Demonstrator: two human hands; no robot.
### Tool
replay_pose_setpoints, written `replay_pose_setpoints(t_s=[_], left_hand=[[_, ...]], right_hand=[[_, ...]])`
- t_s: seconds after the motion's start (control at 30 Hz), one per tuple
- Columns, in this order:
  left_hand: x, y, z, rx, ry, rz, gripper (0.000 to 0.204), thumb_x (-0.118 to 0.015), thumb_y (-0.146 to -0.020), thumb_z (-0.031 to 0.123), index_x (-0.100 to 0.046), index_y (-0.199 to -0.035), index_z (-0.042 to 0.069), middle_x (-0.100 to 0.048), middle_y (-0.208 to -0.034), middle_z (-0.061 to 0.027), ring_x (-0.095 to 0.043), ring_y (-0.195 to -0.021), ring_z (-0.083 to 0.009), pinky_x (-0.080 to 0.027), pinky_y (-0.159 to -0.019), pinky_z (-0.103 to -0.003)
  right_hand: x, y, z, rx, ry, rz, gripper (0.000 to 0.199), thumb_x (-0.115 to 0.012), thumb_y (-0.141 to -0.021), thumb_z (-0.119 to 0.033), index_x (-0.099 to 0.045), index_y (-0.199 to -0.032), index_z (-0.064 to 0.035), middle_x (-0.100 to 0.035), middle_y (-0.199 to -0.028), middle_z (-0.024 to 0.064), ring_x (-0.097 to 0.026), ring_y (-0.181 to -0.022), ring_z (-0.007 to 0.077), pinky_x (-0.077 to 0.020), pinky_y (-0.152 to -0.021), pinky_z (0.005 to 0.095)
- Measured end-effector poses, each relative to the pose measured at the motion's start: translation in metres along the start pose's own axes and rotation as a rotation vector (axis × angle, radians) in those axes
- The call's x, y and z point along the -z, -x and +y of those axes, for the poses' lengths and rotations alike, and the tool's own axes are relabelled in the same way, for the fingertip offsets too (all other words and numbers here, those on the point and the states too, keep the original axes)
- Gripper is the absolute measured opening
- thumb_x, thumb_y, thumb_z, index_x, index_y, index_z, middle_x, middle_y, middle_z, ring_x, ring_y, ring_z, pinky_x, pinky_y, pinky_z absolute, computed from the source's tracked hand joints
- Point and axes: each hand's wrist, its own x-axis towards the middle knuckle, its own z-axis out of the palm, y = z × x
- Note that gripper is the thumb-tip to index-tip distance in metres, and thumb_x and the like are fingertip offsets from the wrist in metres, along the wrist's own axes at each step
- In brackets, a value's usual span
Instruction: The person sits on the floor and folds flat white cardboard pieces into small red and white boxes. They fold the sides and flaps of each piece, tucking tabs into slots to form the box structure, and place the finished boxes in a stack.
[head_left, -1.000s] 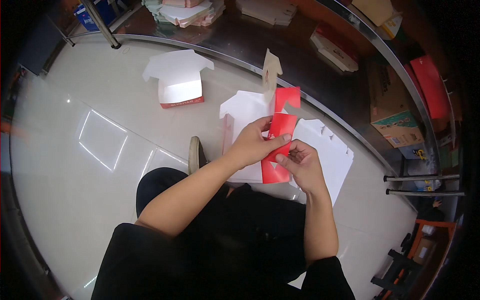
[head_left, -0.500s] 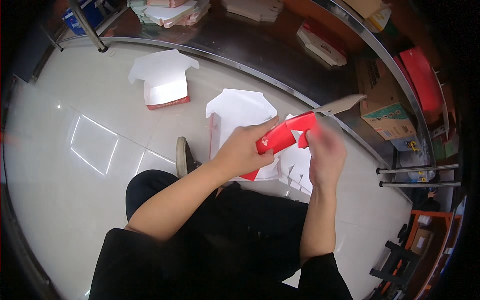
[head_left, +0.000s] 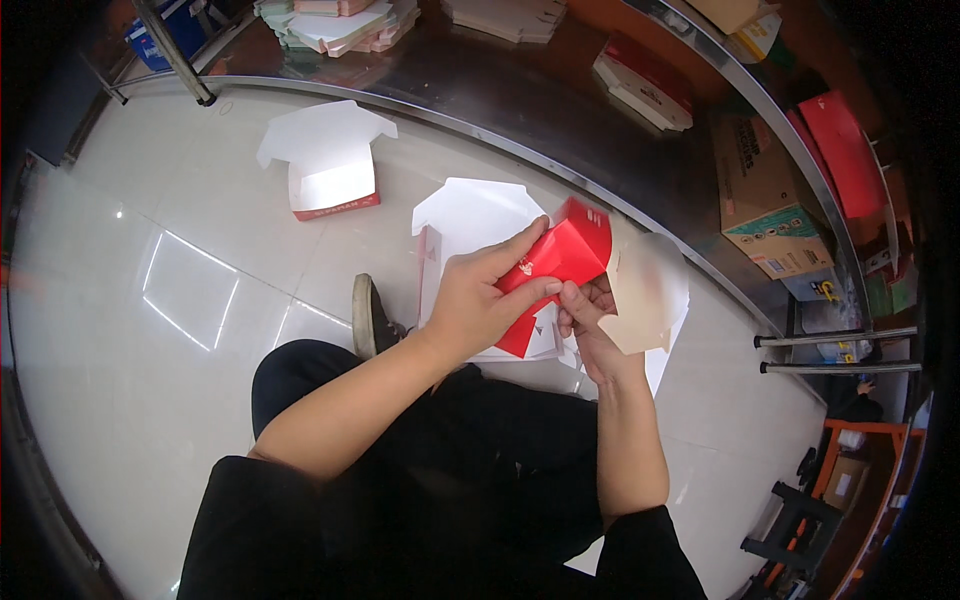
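Observation:
A partly folded red paper box [head_left: 570, 250] is between my hands, above the floor in front of my lap. My left hand [head_left: 485, 295] grips its left end, fingers behind and thumb on the red face. At its lower right edge my right hand [head_left: 593, 325] pinches the card with thumb and fingers, the fingers partly hidden. A pale lid flap [head_left: 645, 295] spreads out on the right, blurred by motion. Beneath my hands lies an open box with a white inside [head_left: 480, 205]. Farther left a folded box [head_left: 335, 188] stands with its lid up.
Along the far side runs a low metal shelf [head_left: 480, 75] bearing stacked pale card blanks [head_left: 345, 30] and a red-and-white stack [head_left: 645, 85]. A brown carton [head_left: 760, 190] sits at the right. Metal legs [head_left: 835, 352] and a black stool [head_left: 795, 525] are to the right.
The red box has turned and bent into a fuller box shape, its pale flap swinging down to the right. My right hand has moved down and left, under the box edge.

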Motion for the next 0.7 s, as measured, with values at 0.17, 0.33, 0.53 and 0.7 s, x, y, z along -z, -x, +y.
replay_pose_setpoints(t_s=[0.17, 0.33, 0.53, 0.7], left_hand=[[-0.006, -0.004, -0.015, -0.272, -0.084, -0.04, 0.069, -0.075, -0.086, 0.012, -0.047, -0.148, 0.001, -0.052, -0.143, -0.028, -0.06, -0.125, -0.0323, -0.048, -0.104, -0.039], [0.0, -0.007, 0.014, 0.084, 0.097, -0.162, 0.075, -0.072, -0.082, 0.005, -0.043, -0.151, 0.006, -0.046, -0.15, -0.0262, -0.054, -0.132, -0.0367, -0.044, -0.11, -0.041], [0.01, -0.013, -0.013, -0.05, 0.14, -0.264, 0.073, -0.073, -0.078, -0.001, -0.049, -0.147, 0.006, -0.058, -0.138, -0.0203, -0.06, -0.123, -0.0327, -0.053, -0.101, -0.042], [0.03, -0.03, -0.01, 0.474, 0.69, 0.158, 0.069, -0.068, -0.08, -0.004, -0.045, -0.145, -0.001, -0.063, -0.121, -0.0146, -0.065, -0.11, -0.0235, -0.059, -0.092, -0.047]], right_hand=[[0.012, -0.001, 0.028, 0.187, 0.289, 0.134, 0.015, -0.075, -0.092, -0.012, -0.069, -0.101, -0.003, -0.069, -0.09, 0.0037, -0.057, -0.072, 0.0103, -0.0465, -0.065, 0.0267], [0.019, 0.001, 0.011, 0.517, 0.657, -0.033, 0.016, -0.079, -0.086, -0.01, -0.071, -0.098, -0.0028, -0.071, -0.095, 0.0049, -0.065, -0.088, 0.0153, -0.0502, -0.081, 0.0312], [0.015, -0.004, 0.002, 0.638, 0.806, -0.227, 0.048, -0.088, -0.073, -0.02, -0.07, -0.114, -0.0041, -0.07, -0.107, 0.0121, -0.066, -0.101, 0.0258, -0.0508, -0.087, 0.037], [0.013, 0.001, -0.017, 0.502, 0.722, -0.252, 0.049, -0.084, -0.072, -0.011, -0.067, -0.118, -0.0055, -0.068, -0.102, 0.0124, -0.064, -0.097, 0.0286, -0.0507, -0.086, 0.0382]])
